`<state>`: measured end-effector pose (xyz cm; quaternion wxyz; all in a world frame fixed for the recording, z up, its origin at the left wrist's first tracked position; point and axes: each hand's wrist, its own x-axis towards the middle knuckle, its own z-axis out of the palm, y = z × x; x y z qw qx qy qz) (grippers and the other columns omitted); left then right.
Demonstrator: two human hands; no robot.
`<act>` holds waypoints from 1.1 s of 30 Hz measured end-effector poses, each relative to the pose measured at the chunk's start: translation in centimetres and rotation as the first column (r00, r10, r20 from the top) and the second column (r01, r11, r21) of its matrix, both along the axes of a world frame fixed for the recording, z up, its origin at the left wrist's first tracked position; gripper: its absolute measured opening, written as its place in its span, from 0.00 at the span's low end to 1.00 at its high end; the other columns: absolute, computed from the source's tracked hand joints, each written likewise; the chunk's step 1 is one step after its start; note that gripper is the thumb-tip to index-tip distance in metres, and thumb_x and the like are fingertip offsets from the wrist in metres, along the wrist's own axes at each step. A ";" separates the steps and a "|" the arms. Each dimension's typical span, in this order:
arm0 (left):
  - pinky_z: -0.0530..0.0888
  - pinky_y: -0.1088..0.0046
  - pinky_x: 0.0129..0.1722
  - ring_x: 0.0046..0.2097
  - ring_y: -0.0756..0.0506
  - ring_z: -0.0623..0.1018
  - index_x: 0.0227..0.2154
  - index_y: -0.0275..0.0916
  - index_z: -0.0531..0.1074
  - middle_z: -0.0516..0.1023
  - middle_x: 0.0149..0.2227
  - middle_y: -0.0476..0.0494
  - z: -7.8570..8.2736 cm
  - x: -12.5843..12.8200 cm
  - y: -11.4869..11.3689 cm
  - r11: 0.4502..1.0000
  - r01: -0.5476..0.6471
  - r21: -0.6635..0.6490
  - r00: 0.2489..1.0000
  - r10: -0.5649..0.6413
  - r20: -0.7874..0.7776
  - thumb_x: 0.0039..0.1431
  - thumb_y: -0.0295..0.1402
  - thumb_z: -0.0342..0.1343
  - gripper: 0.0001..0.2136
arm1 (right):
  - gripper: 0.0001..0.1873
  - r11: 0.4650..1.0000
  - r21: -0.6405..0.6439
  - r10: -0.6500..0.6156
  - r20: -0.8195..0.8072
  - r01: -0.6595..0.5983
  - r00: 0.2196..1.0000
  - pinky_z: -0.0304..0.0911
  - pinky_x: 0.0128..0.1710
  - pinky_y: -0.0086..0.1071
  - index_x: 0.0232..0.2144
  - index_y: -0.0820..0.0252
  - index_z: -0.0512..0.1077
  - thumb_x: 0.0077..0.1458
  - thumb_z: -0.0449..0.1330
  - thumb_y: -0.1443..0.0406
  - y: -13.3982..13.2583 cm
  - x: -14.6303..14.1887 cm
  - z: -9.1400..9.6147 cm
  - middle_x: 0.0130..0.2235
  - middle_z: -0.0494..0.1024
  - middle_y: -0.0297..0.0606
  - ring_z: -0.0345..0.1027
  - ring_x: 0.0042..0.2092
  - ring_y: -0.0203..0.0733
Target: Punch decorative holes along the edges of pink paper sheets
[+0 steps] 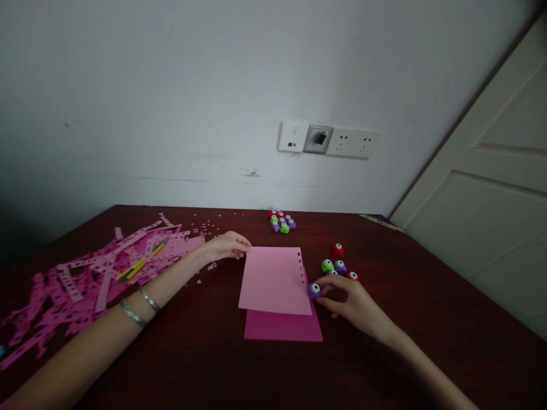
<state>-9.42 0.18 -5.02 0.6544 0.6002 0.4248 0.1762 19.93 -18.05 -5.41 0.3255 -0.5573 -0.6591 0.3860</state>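
A light pink sheet of paper (273, 279) has a column of small punched holes down its right edge. My left hand (228, 245) pinches the sheet's top left corner. My right hand (348, 296) grips a small purple craft punch (314, 291) with a white eye-like button, at the sheet's right edge just below the holes. Whether the paper sits in its slot is hidden. Underneath lies a darker pink sheet (282, 327), showing along the bottom and right. Beside my right hand stand several more punches, among them a green one (327, 266) and a red one (338, 250).
Punched pink paper strips (81, 285) heap up at the left, with a yellow cutter-like tool (143, 260) on them. Tiny paper bits (209, 228) are scattered nearby. Another punch cluster (282, 221) stands at the back, near the wall with sockets (352, 143).
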 end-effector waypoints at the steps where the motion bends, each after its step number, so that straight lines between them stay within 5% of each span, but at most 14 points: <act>1: 0.65 0.77 0.26 0.24 0.54 0.70 0.27 0.32 0.73 0.73 0.23 0.49 -0.1 0.0 0.0 1.000 0.000 -0.001 1.000 0.000 0.000 0.38 0.30 0.64 0.11 | 0.12 1.000 0.002 0.002 -0.001 -0.002 1.000 0.69 0.20 0.25 0.37 0.59 0.70 0.48 0.60 0.63 0.0 0.0 0.0 0.35 0.69 0.37 0.66 0.35 0.39; 20: 0.66 0.76 0.27 0.25 0.53 0.70 0.27 0.34 0.73 0.73 0.22 0.49 -0.6 0.4 -0.1 1.000 0.009 0.001 1.000 -0.009 -0.027 0.38 0.32 0.64 0.11 | 0.13 0.999 0.028 0.017 0.060 -0.018 0.998 0.67 0.22 0.27 0.38 0.59 0.70 0.49 0.59 0.61 0.1 -0.3 -0.1 0.34 0.71 0.37 0.66 0.32 0.38; 25: 0.64 0.75 0.24 0.23 0.52 0.69 0.28 0.34 0.71 0.72 0.22 0.48 -0.1 0.8 -0.6 0.978 0.106 0.178 0.977 -0.068 -0.203 0.42 0.38 0.60 0.12 | 0.09 0.984 0.159 0.036 0.236 -0.076 0.971 0.64 0.33 0.32 0.37 0.59 0.72 0.50 0.59 0.66 0.0 -0.6 0.3 0.34 0.73 0.36 0.64 0.34 0.38; 28: 0.62 0.74 0.24 0.25 0.50 0.69 0.30 0.36 0.70 0.72 0.25 0.48 1.1 1.1 -1.5 0.855 0.215 0.471 0.891 0.026 -0.454 0.44 0.40 0.58 0.14 | 0.10 0.984 0.152 0.051 0.265 -0.094 0.963 0.62 0.32 0.31 0.37 0.58 0.72 0.51 0.58 0.65 -0.2 -0.9 0.5 0.35 0.74 0.36 0.64 0.33 0.38; 31: 0.63 0.73 0.31 0.33 0.47 0.70 0.30 0.37 0.68 0.70 0.30 0.46 2.1 1.9 -3.3 0.606 0.351 0.714 0.819 0.172 -0.547 0.46 0.40 0.56 0.12 | 0.10 0.983 0.144 0.070 0.262 -0.111 0.963 0.61 0.32 0.31 0.38 0.58 0.72 0.51 0.58 0.65 -0.2 -1.0 0.6 0.36 0.74 0.36 0.64 0.33 0.38; 33: 0.64 0.72 0.35 0.39 0.45 0.68 0.33 0.38 0.68 0.68 0.36 0.44 2.0 2.7 -4.8 0.489 0.472 0.733 0.814 0.079 -0.576 0.47 0.42 0.55 0.14 | 0.11 0.982 0.145 0.080 0.259 -0.121 0.963 0.61 0.32 0.31 0.38 0.58 0.72 0.51 0.58 0.66 -0.2 -0.9 0.6 0.37 0.74 0.36 0.64 0.34 0.38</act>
